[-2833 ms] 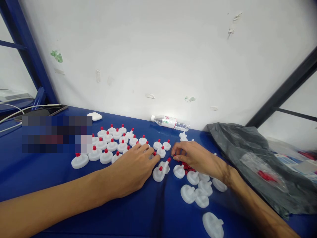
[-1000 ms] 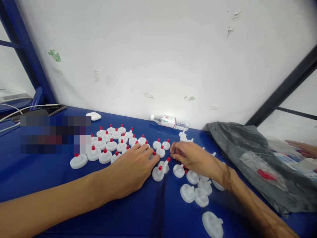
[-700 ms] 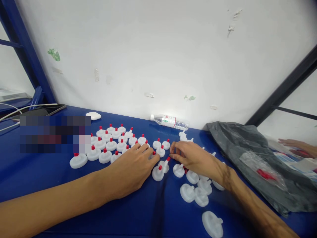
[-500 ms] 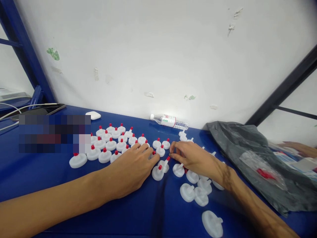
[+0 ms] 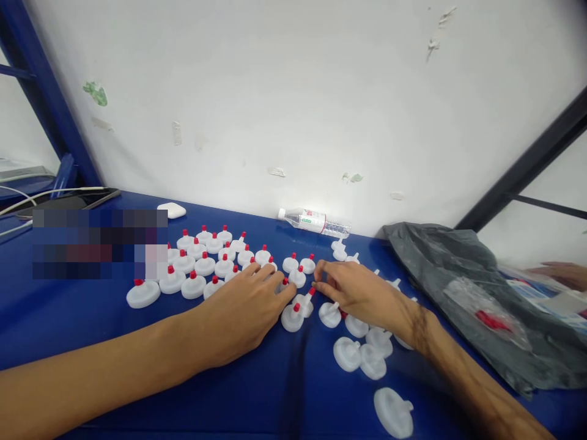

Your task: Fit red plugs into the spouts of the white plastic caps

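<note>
Many white round plastic discs with red caps (image 5: 204, 264) stand in rows on the blue table (image 5: 82, 318). My left hand (image 5: 243, 308) lies palm down among them, fingers stretched out over a capped disc (image 5: 285, 284). My right hand (image 5: 355, 290) is pinched at the fingertips beside a tilted disc (image 5: 303, 302) whose red cap is at my fingers. Uncapped white discs (image 5: 362, 357) lie under and in front of my right wrist. Small red caps (image 5: 342, 314) show just beneath the right palm.
A plastic water bottle (image 5: 314, 221) lies against the white wall. A grey plastic bag (image 5: 463, 293) with a clear packet of red caps (image 5: 493, 319) sits at right. A white earbud case (image 5: 171, 209), a tablet (image 5: 68, 200) and cables are at left. Another person's hand (image 5: 562, 273) shows at far right.
Both my hands have stayed almost in place; the right fingertips have closed in slightly on the tilted disc's red cap. The other person's hand at far right came into view and shifted.
</note>
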